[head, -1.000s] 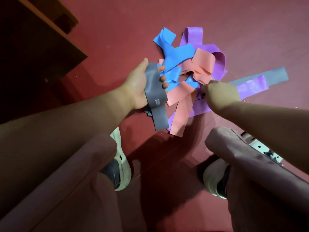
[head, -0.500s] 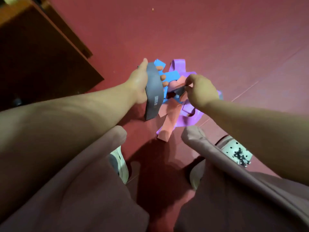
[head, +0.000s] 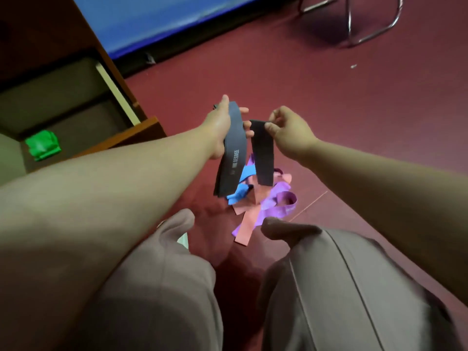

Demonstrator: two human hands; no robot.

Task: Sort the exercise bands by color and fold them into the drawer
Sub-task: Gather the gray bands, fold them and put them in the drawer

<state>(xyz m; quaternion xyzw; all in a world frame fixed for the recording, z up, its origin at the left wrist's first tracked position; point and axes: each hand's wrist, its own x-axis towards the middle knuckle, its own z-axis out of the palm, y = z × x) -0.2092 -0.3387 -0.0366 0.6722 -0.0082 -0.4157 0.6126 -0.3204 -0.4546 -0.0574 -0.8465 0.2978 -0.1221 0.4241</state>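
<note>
My left hand point(head: 219, 127) grips a bundle of grey bands point(head: 230, 160) that hangs down, white lettering on the front one. Just to its right, my right hand point(head: 288, 133) pinches the top of another grey band point(head: 262, 158), which dangles above the floor. Below both hands lies a loose pile: blue bands point(head: 240, 193), salmon-pink bands point(head: 247, 224) and purple bands point(head: 281, 201), tangled together on the red floor. At the left, the open wooden drawer point(head: 131, 135) holds folded green bands point(head: 43, 145).
A blue mat point(head: 177, 19) runs along the back wall. Metal chair legs point(head: 364, 34) stand at the far right. The wooden cabinet point(head: 38, 34) rises at the far left. My knees in pinkish trousers point(head: 329, 287) fill the foreground.
Both hands have risen from the pile. My right hand pulled a grey band out and now holds it up beside the left hand's bundle. The view tilted up, revealing the drawer and mat.
</note>
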